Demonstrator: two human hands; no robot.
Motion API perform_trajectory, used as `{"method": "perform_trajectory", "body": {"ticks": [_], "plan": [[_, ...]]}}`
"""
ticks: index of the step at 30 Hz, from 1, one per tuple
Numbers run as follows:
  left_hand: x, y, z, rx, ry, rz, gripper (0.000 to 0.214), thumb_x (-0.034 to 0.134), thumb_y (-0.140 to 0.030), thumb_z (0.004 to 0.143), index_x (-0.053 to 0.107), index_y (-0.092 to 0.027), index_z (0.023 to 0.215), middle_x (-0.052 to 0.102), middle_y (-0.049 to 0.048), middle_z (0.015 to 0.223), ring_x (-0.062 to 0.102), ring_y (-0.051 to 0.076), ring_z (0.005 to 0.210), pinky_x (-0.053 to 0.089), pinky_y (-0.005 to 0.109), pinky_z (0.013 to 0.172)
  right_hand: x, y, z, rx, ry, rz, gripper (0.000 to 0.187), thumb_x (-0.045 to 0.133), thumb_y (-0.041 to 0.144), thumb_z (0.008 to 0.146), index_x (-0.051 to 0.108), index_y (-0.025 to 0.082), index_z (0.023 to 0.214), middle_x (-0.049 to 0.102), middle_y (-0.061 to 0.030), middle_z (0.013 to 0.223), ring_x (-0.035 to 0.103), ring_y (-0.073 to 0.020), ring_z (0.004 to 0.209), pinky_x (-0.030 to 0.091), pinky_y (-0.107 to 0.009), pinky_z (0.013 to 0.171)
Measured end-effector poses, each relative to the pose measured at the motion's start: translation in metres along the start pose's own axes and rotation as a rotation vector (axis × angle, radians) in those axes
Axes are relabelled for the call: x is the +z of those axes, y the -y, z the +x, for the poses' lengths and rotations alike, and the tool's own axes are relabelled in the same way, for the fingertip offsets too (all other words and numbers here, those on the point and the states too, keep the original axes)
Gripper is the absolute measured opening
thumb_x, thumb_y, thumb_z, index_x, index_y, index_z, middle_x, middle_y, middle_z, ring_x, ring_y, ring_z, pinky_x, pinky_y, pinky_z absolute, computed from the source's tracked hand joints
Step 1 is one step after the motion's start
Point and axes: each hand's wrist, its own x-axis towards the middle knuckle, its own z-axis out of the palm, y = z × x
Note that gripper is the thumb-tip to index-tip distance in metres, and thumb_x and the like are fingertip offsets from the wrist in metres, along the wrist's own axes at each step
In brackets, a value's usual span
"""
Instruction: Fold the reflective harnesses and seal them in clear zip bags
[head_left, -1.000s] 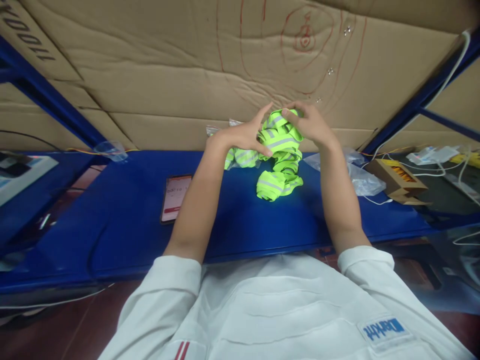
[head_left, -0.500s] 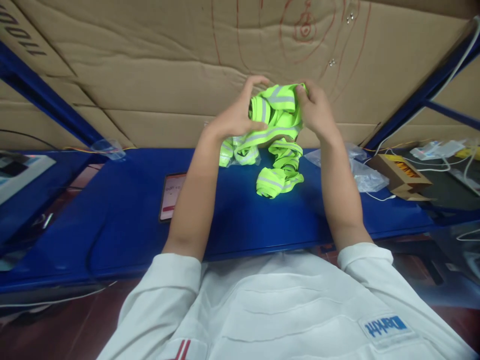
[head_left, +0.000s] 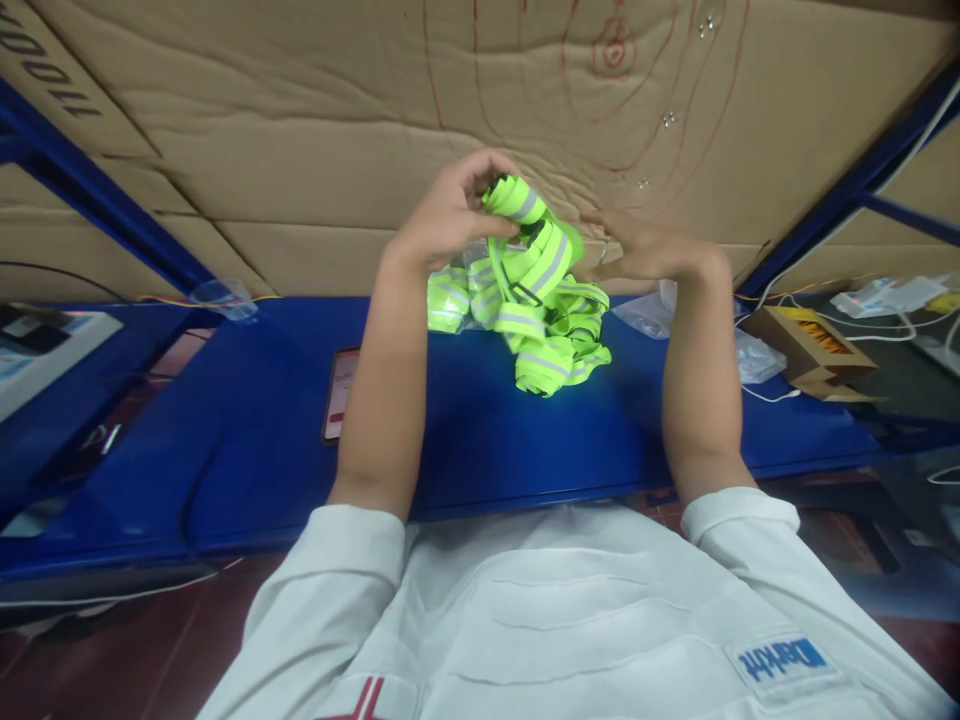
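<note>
Our blue worktop (head_left: 255, 420) fronts a tan cardboard wall (head_left: 300, 175); a brown cardboard box (head_left: 789, 347) holds orange items (head_left: 825, 337). Our left hand (head_left: 446, 215) grasps a grey-striped neon-yellow fabric strap (head_left: 553, 262) above the worktop; our right hand (head_left: 641, 247), fingers spread, hovers beside it.

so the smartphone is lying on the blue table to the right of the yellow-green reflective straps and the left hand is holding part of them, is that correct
Not quite: the smartphone is to the left of the yellow-green reflective straps, not the right, as the head view shows. It does lie on the blue table, and the left hand is holding part of the straps.
</note>
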Motion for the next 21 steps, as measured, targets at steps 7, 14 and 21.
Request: {"method": "perform_trajectory", "body": {"ticks": [7,14,21], "plan": [[0.004,0.001,-0.002,0.053,0.051,-0.143,0.046,0.078,-0.012,0.083,0.065,-0.032,0.122,0.074,0.0002,0.137,0.07,0.03,0.14,0.061,0.037,0.11,0.0,0.042,-0.012,-0.318,-0.078,0.122,0.038,0.065,0.047,0.114,0.072,0.024,0.143,0.07,-0.0083,0.151,0.066,-0.0331,0.141,0.053,-0.05,0.125],[0.026,0.007,0.016,0.38,0.058,-0.458,0.044,0.081,-0.015,0.063,0.073,-0.029,0.105,0.071,0.0021,0.121,0.068,0.03,0.121,0.056,0.038,0.107,0.016,0.037,0.008,-0.394,-0.056,0.22,0.065,0.071,0.086,0.101,0.073,0.023,0.119,0.076,-0.0101,0.13,0.071,-0.0317,0.12,0.058,-0.048,0.109],[0.039,-0.002,0.013,0.45,0.168,-0.453,0.053,0.074,-0.014,0.065,0.069,-0.028,0.116,0.068,0.0039,0.13,0.061,0.031,0.131,0.055,0.035,0.107,-0.001,0.03,0.002,-0.31,-0.026,0.178,0.075,0.09,0.09,0.079,0.073,0.024,0.11,0.076,-0.0087,0.117,0.064,-0.0276,0.104,0.054,-0.044,0.098]]}}
